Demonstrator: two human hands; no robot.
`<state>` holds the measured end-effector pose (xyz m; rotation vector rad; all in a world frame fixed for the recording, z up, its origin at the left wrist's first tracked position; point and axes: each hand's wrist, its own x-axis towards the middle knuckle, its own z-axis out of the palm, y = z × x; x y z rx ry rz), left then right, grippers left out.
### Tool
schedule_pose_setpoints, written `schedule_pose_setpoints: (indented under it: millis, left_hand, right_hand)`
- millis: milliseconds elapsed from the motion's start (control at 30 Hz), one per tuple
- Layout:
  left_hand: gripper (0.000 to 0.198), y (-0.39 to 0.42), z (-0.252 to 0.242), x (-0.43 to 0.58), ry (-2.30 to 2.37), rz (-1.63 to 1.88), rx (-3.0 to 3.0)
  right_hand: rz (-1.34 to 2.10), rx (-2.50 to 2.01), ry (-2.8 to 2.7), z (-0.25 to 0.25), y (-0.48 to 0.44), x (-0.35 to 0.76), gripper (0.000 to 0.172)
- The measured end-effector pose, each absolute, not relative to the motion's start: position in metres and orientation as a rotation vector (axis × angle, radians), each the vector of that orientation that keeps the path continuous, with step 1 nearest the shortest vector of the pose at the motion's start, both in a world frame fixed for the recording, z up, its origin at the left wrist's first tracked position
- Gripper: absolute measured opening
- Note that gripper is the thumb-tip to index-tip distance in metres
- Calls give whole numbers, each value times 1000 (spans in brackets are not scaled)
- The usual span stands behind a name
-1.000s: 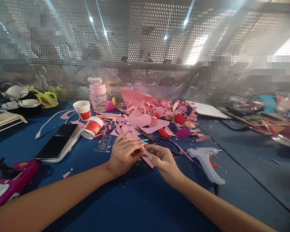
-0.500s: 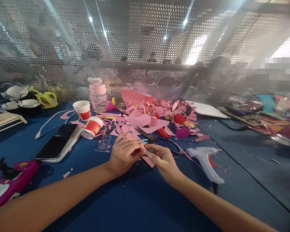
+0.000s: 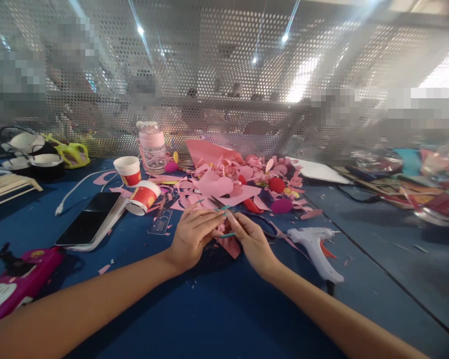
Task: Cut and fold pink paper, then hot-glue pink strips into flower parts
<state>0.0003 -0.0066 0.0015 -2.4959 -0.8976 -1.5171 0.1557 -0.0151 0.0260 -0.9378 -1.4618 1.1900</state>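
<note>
My left hand (image 3: 191,237) is closed, its fingers curled round a small pink piece of rolled or folded paper (image 3: 221,228), partly hidden by the fingers. From the other side my right hand (image 3: 255,245) meets it, thumb and fingertips pinched at the same piece. Teal nails show on both hands. Just beyond the fingers lie dark-handled scissors (image 3: 264,219), largely covered by the right hand. A pink paper strip (image 3: 230,247) shows beneath the hands. To the right lies a white glue gun (image 3: 318,249).
A pile of pink paper scraps (image 3: 224,182) spreads behind the hands. On the left are a black phone (image 3: 90,219), paper cups (image 3: 144,198), a clear ruler (image 3: 160,219), a pink bottle (image 3: 152,149) and a magenta device (image 3: 26,276). A perforated metal screen (image 3: 224,75) stands behind.
My right thumb has lifted and slid forward, and its fingers have shifted under the pink piece. The left fingers have straightened slightly. Both hands remain together in the same spot.
</note>
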Motion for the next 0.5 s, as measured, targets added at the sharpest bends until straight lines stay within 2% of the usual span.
schedule_pose_setpoints:
  millis: [233,333,500]
  left_hand:
    - [19,-14,4,7,-911,-1553,-2546]
    - [24,-17,6,8,-923,-1558,-2585]
    - [23,-27,10,16,-1306,-1841,-2545]
  right_hand:
    - [1075,-972,-1561,17,-28,150,36]
    - [991,-980,-1589,16,-31,151,34]
    - [713,-1071,-1667,20,-35,152,33]
